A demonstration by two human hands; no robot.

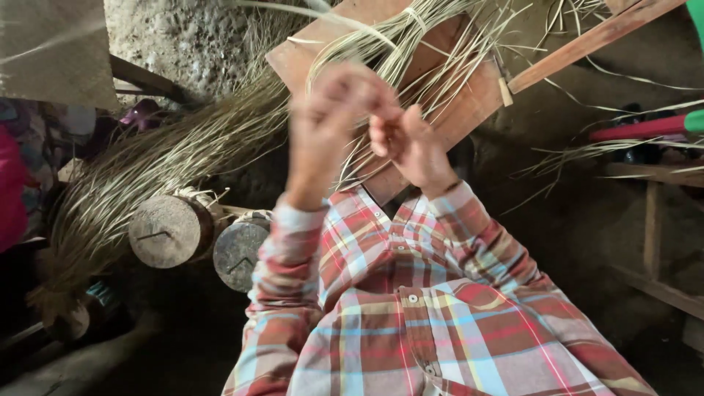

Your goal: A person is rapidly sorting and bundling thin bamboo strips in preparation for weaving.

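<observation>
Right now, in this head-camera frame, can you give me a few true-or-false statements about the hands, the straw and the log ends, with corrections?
1. Both hands are raised close together in front of the wooden board. True.
2. The left hand rests on the round log ends. False: it is up by the right hand, well above them.
3. A bundle of pale straw strands lies across the board. True.
4. The person wears a plain white shirt. False: the plaid shirt is red, blue and cream.
5. A large sheaf of dried straw fans out above the log ends. True.
</observation>
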